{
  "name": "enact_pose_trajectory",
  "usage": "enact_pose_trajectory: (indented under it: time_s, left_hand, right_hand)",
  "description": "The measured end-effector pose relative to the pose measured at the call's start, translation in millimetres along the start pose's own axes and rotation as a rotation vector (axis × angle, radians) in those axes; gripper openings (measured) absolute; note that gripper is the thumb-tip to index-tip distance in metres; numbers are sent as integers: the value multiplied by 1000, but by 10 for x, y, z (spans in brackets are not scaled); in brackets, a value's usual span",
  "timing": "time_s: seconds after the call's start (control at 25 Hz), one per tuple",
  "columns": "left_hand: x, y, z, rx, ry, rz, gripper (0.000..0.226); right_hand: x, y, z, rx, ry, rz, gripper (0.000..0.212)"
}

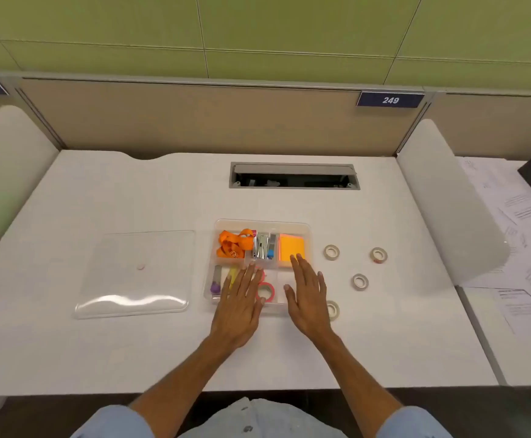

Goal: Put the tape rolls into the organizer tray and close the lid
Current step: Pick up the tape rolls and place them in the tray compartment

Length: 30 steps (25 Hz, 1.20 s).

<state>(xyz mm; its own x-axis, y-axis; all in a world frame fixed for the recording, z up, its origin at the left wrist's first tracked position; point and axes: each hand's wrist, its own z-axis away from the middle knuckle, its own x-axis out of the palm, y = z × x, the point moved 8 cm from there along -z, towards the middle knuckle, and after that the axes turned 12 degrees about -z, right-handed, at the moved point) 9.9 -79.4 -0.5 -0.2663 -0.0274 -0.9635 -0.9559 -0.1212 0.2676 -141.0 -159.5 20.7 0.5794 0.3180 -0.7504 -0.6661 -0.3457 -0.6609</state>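
A clear organizer tray [289, 225] sits mid-desk with its lid off. The clear lid [137, 273] lies flat to its left. A pink tape roll [265, 292] lies in the tray's front middle compartment; a second pink roll is partly hidden under my left fingers. Several white tape rolls lie on the desk right of the tray: one [331, 252], one [379, 255], one [360, 282], and one [333, 309] partly behind my right hand. My left hand [240, 306] and my right hand [308, 298] hover flat over the tray's front, fingers spread, holding nothing.
The tray also holds an orange lanyard [234, 243], metal clips [264, 246], orange sticky notes [292, 248] and markers [216, 279]. A cable slot [294, 176] opens at the back of the desk. White dividers stand at both sides; printed papers [529, 235] lie beyond the right one.
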Motion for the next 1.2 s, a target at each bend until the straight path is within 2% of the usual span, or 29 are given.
enact_pose_trajectory:
  time_s: [0.12,0.2,0.44,0.56,0.68,0.84,0.96,1.2]
  left_hand:
    - [85,29,144,-6,-22,-56,65]
    - [184,59,229,6,-62,-111,64]
    - [245,32,314,-2,-117,-143,63]
    - [234,45,316,5,-121,-138,63]
    - [242,42,319,-12,-124,-138,64]
    - [252,81,314,-18,-124,-139,65]
    - [265,111,318,-34,-118,-112,65]
    - [283,125,325,-49,-142,-120,65]
  right_hand:
    - [-223,268,180,148,168,-115,63]
    - [-280,452,318,236,186,-128,62]
    - [-304,581,468,310,216,-278,51]
    - [-364,682,531,353,259,-261,45]
    - [-418,848,644,403,229,-212,55]
    - [-402,906,716,384,120,-120,62]
    - [-360,936,722,402,83,-50,55]
    - [-436,929,641,439,142,-29,40]
